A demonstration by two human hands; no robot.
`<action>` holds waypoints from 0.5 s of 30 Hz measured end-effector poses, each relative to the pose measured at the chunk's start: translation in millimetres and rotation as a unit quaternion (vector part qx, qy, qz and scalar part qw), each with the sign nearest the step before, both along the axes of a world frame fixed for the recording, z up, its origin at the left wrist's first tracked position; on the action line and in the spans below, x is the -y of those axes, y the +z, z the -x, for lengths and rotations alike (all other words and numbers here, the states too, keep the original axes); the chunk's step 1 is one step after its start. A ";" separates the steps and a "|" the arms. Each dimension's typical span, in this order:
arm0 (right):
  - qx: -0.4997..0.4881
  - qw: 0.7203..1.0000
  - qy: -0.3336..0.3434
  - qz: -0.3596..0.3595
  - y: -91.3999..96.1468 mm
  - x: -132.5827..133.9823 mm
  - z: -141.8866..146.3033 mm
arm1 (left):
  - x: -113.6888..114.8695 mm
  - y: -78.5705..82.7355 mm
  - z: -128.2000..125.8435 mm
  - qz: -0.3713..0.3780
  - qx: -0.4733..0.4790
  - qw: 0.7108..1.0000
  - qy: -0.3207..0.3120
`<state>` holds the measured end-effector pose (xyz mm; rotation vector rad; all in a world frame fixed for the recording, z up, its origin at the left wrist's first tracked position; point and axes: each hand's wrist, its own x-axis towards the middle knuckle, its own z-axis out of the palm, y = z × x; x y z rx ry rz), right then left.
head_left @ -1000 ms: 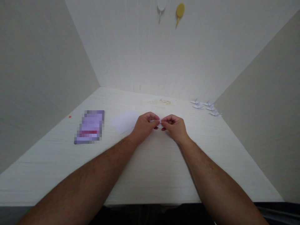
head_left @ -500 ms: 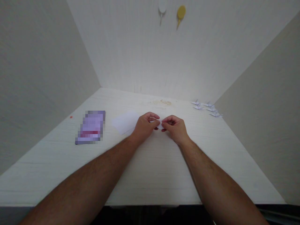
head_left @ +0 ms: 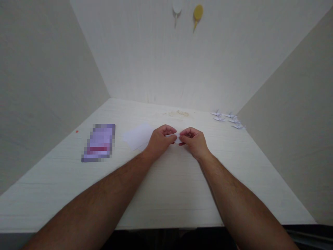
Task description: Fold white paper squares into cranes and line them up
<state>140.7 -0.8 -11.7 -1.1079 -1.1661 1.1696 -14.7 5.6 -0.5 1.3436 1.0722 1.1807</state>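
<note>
Between my two hands is a small folded piece of white paper [head_left: 178, 140], mostly hidden by the fingers. My left hand [head_left: 163, 139] pinches its left side with thumb and fingers. On the right side, my right hand [head_left: 193, 139] grips it the same way, the two sets of fingertips almost meeting. White paper sheets [head_left: 137, 136] lie flat on the table just left of my left hand. Several folded paper cranes [head_left: 219, 118] stand grouped at the back right of the table.
A flat purple object, blurred by pixels [head_left: 100, 140], lies on the left of the white table [head_left: 171, 194]. Walls enclose the back and both sides. A white hook [head_left: 177, 7] and a yellow hook [head_left: 198, 12] are on the back wall. A small red spot [head_left: 77, 131] marks the left edge.
The view has shifted slightly, so the surroundings appear a little further left. Both hands keep their pinch on the folded paper, with only slight finger movement.
</note>
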 end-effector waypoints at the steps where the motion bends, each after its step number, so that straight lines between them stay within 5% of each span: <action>1: 0.001 1.000 0.000 0.000 0.4 0.2 -0.2 | -0.2 -0.2 0.1 -0.001 -0.002 1.000 0.000; 15: 0.007 1.000 -0.008 -0.001 3.5 0.4 3.5 | -0.6 -1.4 -0.6 -0.032 -0.051 0.998 0.016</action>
